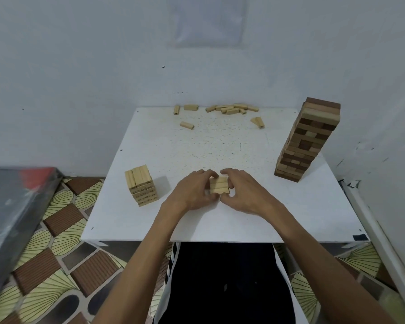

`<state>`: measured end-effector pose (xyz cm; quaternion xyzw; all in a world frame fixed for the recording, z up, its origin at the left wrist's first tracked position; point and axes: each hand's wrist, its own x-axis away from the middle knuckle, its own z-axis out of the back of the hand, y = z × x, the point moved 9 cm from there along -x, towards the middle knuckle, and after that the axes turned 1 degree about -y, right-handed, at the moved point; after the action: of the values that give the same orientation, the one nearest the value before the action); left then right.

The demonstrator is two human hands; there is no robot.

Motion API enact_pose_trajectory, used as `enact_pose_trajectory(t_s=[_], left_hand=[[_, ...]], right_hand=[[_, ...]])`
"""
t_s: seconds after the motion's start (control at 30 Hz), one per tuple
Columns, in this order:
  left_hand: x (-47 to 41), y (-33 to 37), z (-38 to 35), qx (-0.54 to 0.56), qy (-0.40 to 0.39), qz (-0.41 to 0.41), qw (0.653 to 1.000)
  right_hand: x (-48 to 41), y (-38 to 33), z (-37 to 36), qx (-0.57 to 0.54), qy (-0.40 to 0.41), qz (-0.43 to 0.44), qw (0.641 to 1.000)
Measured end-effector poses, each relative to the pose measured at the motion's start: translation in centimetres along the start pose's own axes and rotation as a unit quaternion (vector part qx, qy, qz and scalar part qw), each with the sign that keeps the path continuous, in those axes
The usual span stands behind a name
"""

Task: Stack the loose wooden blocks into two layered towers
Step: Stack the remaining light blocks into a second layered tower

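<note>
From the head camera, the person is sitting at a white table (220,220) and is holding both hands close together near its front middle. The left hand (192,190) and the right hand (246,195) are curling their fingers around a small stack (218,187) of pale wooden blocks, one hand on each side, and seem to be squeezing it to make it neat. The small stack is sitting on the table right between the two hands. Three blocks are showing side by side on top, but I cannot tell how many layers are hiding under them. Off to the side of the left hand, a short pale tower (142,184) is standing by itself, a few layers high. Far past the hands, along the back edge of the table, many loose blocks (232,109) are lying flat and mixed up. Beyond the right hand and well apart from it, a tall brown tower (308,139) is standing and looking a bit tilted. I think the job is about halfway: one pale tower is growing, the second is just starting, and the loose blocks are waiting to be added.
</note>
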<state>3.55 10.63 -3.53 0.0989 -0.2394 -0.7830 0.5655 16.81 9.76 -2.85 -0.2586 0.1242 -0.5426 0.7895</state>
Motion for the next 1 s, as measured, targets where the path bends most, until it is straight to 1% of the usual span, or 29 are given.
enact_pose_trajectory(t_s=[0.13, 0.33, 0.47, 0.63, 0.73, 0.87, 1.0], left_hand=[[-0.5, 0.1, 0.2, -0.009, -0.022, 0.0, 1.0], [-0.9, 0.2, 0.0, 0.004, -0.05, 0.008, 0.999], [-1.0, -0.1, 0.1, 0.008, -0.077, 0.003, 0.997], [-1.0, 0.0, 0.5, -0.018, -0.063, -0.004, 0.998], [-1.0, 0.0, 0.8, -0.023, -0.053, 0.008, 0.998], [-1.3, -0.3, 0.4, -0.02, -0.076, 0.017, 0.997], [-1.5, -0.3, 0.1, -0.041, -0.101, 0.018, 0.994]], right_hand=[[-0.5, -0.4, 0.3, 0.043, -0.007, 0.018, 0.999], [-1.0, 0.4, 0.6, -0.007, -0.037, 0.018, 0.999], [-1.5, 0.8, 0.5, -0.002, -0.055, 0.028, 0.998], [-1.6, 0.7, 0.4, -0.002, -0.065, 0.045, 0.997], [-1.7, 0.7, 0.6, 0.005, -0.056, 0.053, 0.997], [-1.6, 0.9, 0.4, 0.004, -0.052, 0.062, 0.997], [-1.8, 1.0, 0.2, 0.014, -0.07, 0.061, 0.996]])
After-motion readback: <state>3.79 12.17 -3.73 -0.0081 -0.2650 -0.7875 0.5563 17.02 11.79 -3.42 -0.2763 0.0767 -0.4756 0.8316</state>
